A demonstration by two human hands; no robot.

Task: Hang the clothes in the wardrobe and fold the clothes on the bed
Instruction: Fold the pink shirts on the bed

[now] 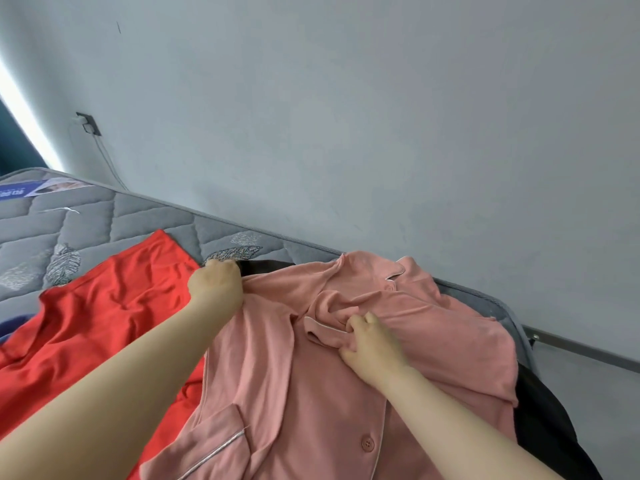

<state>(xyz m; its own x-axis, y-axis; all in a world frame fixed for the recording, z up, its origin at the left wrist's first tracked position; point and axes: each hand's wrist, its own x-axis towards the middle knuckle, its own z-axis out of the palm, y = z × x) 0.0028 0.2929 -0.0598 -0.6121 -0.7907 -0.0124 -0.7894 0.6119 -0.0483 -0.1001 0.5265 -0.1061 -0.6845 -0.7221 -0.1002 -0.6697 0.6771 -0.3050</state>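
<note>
A pink button-up pyjama shirt [311,382] with pale piping lies spread on the grey quilted mattress [104,223], collar toward the wall. My left hand [216,282] grips the shirt's left shoulder edge at its far corner. My right hand [370,344] pinches the folded-in sleeve cuff on the shirt's chest. A red garment [93,323] lies flat to the left, partly under the pink shirt. A dark garment [547,420] sticks out from under the shirt at the right and behind the left shoulder.
The bed stands against a grey wall [381,133]. A wall socket with a plugged charger [88,124] and its cable is at the upper left. A bit of blue fabric [10,327] shows at the left edge. The mattress's far right corner [509,317] drops to the floor.
</note>
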